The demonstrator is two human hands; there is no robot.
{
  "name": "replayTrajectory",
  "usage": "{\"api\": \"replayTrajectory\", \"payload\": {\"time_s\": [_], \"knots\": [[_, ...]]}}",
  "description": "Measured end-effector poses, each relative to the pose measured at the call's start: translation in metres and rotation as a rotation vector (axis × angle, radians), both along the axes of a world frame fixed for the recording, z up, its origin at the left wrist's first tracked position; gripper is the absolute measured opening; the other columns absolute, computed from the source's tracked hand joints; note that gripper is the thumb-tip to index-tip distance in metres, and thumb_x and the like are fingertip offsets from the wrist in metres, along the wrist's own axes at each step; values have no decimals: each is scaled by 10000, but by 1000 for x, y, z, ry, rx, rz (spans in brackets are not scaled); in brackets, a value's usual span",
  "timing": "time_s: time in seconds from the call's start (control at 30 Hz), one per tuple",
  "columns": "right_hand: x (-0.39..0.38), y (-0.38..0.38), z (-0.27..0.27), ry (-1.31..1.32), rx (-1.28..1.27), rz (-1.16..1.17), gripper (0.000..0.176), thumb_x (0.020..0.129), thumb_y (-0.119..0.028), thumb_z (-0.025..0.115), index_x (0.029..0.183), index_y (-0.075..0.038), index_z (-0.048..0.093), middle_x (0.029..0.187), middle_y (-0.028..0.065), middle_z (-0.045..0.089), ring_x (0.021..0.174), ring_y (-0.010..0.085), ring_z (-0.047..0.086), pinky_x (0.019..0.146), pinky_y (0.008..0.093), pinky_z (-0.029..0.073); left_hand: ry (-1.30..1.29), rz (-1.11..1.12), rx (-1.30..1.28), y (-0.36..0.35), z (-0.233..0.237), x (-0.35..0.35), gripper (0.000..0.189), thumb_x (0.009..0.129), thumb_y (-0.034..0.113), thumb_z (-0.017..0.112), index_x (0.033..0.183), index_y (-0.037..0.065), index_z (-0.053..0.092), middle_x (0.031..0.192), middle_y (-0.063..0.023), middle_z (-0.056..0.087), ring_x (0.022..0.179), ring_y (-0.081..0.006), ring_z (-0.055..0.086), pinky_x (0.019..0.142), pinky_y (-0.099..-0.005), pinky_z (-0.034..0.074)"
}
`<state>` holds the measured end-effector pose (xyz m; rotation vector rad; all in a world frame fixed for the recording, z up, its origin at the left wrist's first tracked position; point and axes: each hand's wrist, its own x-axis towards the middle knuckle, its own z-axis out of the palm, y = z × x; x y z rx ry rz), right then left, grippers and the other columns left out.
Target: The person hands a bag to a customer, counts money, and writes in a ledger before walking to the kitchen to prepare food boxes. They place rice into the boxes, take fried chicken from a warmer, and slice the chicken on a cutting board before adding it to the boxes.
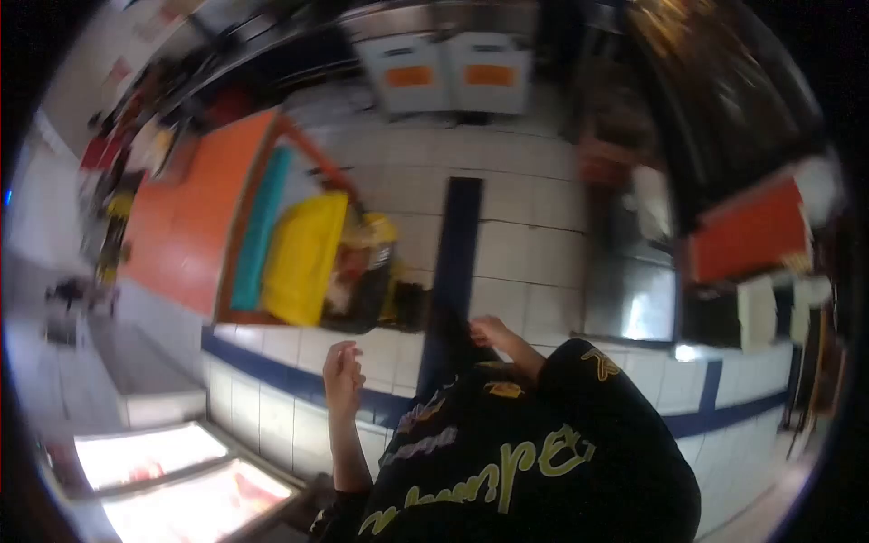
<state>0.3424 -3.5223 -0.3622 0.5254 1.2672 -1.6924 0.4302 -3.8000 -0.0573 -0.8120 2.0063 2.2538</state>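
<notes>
My left hand (344, 376) is held in front of my body with its fingers loosely curled, and no object shows in it. On the other side, my right hand (493, 333) hangs near my waist, fingers bent and slightly blurred; nothing can be seen in it. Neither hand touches anything visible. Nearest to my left hand is a dark bin (362, 303) holding mixed contents that I cannot make out. A yellow panel or lid (308, 258) leans tilted beside that bin, against an orange-topped counter (186, 217) with a teal strip (261, 235).
White floor tiles (525, 240) with a dark blue stripe (457, 235) run ahead. Two white cabinets (489, 77) with orange labels stand at the back. A metal surface (629, 290) and a red box (751, 231) are to the right. Lit display panels (149, 452) lie lower left.
</notes>
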Motion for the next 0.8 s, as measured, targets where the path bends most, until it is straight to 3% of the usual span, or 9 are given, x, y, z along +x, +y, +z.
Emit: {"api": "replayTrajectory", "payload": {"time_s": [0.07,0.1,0.13,0.17,0.27,0.37,0.5,0.63,0.8], "knots": [[86,101,-11,-103,284,-405,280,800,-301,616,992,-117,531,805,58,556,634,162,537,502,303,435,-46,-81,7,63,6,-8,168,927,230,457,936,76,522,610,50,369,475,-8,288,374,-165,193],[122,151,-23,-221,359,-438,278,800,-305,613,986,-115,532,859,70,570,682,180,556,506,300,436,-77,-111,-14,95,7,-9,215,931,267,446,899,71,530,573,59,348,463,-10,279,371,-169,181],[162,203,-72,-92,600,-101,248,812,-275,597,986,-109,540,848,72,593,655,198,572,500,295,440,-84,-192,47,124,3,-7,270,930,306,432,865,65,533,561,61,335,456,-12,273,372,-174,171],[189,238,-2,-91,449,-410,210,826,-247,584,957,-86,553,785,69,607,605,185,579,506,274,449,-89,-261,104,152,-2,-1,326,930,346,419,832,59,537,548,63,322,449,-13,268,373,-179,161],[214,309,156,185,425,-327,231,836,-208,580,998,-44,568,745,66,617,579,135,574,525,237,456,136,-620,-99,234,-39,19,293,906,312,469,886,31,552,611,42,420,515,-48,374,477,-188,301],[223,407,294,589,336,-335,250,854,-196,563,1043,-32,564,740,50,612,625,97,568,566,229,462,143,-865,-236,355,-21,43,240,862,242,548,1000,46,544,804,-14,540,742,-106,507,686,-229,391],[247,557,421,1141,1055,-615,252,871,-243,546,1020,-41,569,777,76,623,680,156,594,596,260,486,477,-1069,-209,535,-13,84,356,755,132,660,1067,40,513,922,-87,574,891,-188,551,782,-309,429],[203,673,417,1324,1584,-650,423,789,-364,629,998,-4,552,908,172,594,821,292,601,714,376,478,701,-1091,-171,710,10,126,492,747,101,660,1159,-2,411,1111,-174,487,1014,-262,503,807,-333,437],[143,711,384,814,1422,-210,387,757,-327,619,943,10,576,959,215,593,876,349,595,746,430,479,888,-821,-272,865,28,103,773,760,182,674,1296,-55,169,1311,-247,271,1202,-342,347,952,-402,352]]}}
